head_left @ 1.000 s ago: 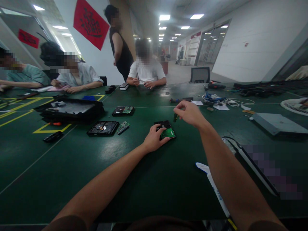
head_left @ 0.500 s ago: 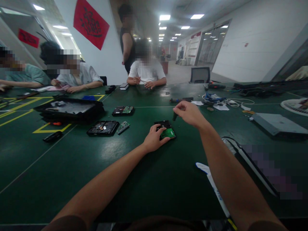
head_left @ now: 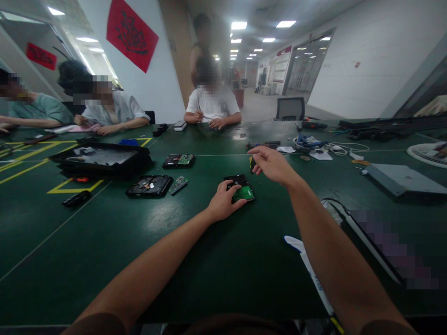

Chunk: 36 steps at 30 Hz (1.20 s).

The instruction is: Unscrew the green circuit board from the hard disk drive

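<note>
Our left hand [head_left: 223,203] lies flat on the near edge of the black hard drive with the green circuit board facing up [head_left: 241,190], fingers spread over it and pressing rather than clamped around it, which we judge keeps the drive from sliding on the dark green table mat [head_left: 195,260]. The drive sits on the mat straight ahead of us, near the middle of the table. Our right hand [head_left: 271,164] hangs above and just beyond the drive, thumb and fingers pinched on a small dark tool with a yellowish tip [head_left: 252,164]; the tool is too small for us to say what it is. To the left, well apart, lie an opened black drive casing [head_left: 149,185], a loose green circuit board strip [head_left: 179,184] beside it, another black drive with a green board [head_left: 179,160], and a shallow black tray [head_left: 101,159] behind them. On our right lie a white-and-blue strip [head_left: 310,274] and a grey flat panel [head_left: 401,179], with a tangle of white and blue cables [head_left: 324,145] farther off. Across the table a seated person in a white shirt [head_left: 213,104] and others at the left work with their own hands. Nothing lies between our hands and the drive.
</note>
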Tool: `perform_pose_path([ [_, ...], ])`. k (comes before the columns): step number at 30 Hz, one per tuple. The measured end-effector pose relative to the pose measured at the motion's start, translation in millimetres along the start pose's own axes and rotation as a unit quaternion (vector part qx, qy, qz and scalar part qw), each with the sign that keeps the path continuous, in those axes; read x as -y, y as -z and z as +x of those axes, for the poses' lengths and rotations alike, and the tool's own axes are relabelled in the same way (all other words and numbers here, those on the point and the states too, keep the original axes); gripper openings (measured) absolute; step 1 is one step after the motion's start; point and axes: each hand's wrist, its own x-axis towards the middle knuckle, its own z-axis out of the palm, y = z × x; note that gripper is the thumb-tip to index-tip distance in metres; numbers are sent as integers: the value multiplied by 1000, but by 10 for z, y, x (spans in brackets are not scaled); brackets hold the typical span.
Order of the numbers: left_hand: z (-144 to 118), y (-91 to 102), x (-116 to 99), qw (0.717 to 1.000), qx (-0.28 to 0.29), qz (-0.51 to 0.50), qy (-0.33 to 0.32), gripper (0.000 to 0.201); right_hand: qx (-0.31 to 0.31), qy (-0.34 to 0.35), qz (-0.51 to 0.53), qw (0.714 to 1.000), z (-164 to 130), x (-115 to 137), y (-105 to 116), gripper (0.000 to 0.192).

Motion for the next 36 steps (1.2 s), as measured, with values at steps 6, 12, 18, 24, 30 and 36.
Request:
perform_pose_path([
  [6, 2, -8, 9, 1000, -4, -5, -2, 61, -73, 1, -134, 988, -19, 36, 42, 21],
  [12, -1, 19, -14, 1000, 2, -1, 3, 61, -33, -4, -90, 995, -53, 77, 19, 20],
  [18, 4, 18, -4, 1000, 8, -1, 1, 62, 3, 3, -13, 1000, -7, -13, -9, 27],
  [24, 5, 14, 5, 1000, 5, -2, 1, 61, -23, 20, -86, 996, 0, -12, 23, 23],
  [30, 3, 24, -10, 1000, 9, -3, 5, 62, -46, -1, -129, 990, -21, 53, 20, 19],
  [36, 4, 16, -19, 1000, 6, 6, 5, 62, 6, 11, -65, 998, -42, 65, 11, 26],
])
